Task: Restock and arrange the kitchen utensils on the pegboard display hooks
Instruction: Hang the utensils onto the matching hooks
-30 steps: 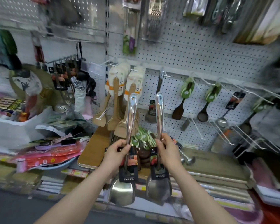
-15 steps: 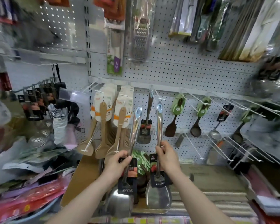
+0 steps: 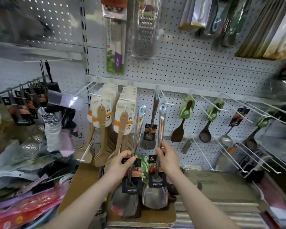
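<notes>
Left spatula (image 3: 139, 123) is being gripped in left hand (image 3: 120, 164), right spatula (image 3: 161, 126) in right hand (image 3: 169, 160), for threading onto hook (image 3: 169, 104).

Two steel spatulas side by side, blades down, hang-holes up.
- Left spatula (image 3: 138, 128): handle leans toward 1 o'clock, black label card at the neck, pinched by left hand (image 3: 120, 164).
- Right spatula (image 3: 160, 128): handle points to 12 o'clock, same card, gripped by right hand (image 3: 168, 160).
- Hung spatula (image 3: 153, 114): at 12 o'clock behind them, on white hook (image 3: 166, 100).

I record left turner (image 3: 137, 129) beside right turner (image 3: 160, 128), before the pegboard (image 3: 196, 71); wooden spatulas (image 3: 102, 129) hang leftward, spoons (image 3: 205, 135) rightward.
</notes>
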Available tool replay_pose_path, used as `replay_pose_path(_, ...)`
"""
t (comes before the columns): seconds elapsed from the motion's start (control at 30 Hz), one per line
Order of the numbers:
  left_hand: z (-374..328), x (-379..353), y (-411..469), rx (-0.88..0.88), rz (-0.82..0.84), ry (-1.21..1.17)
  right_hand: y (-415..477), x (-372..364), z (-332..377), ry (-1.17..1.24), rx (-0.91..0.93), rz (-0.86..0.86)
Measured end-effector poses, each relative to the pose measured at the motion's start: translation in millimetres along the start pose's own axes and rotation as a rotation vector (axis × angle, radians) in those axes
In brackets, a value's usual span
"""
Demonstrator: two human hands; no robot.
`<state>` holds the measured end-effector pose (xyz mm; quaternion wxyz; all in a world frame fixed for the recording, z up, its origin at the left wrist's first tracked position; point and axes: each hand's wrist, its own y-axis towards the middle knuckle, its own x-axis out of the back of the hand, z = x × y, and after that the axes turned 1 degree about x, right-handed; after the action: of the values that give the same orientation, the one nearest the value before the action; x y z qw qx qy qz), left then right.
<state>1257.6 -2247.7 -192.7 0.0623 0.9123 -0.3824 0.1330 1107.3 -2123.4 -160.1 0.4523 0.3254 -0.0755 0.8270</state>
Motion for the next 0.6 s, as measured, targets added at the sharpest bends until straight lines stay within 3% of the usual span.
replay_pose_path(0.6, 1, -13, 64, -0.022, -0.04, 0.081, 145, -35, 4, -0.091, -0.068, 0.167)
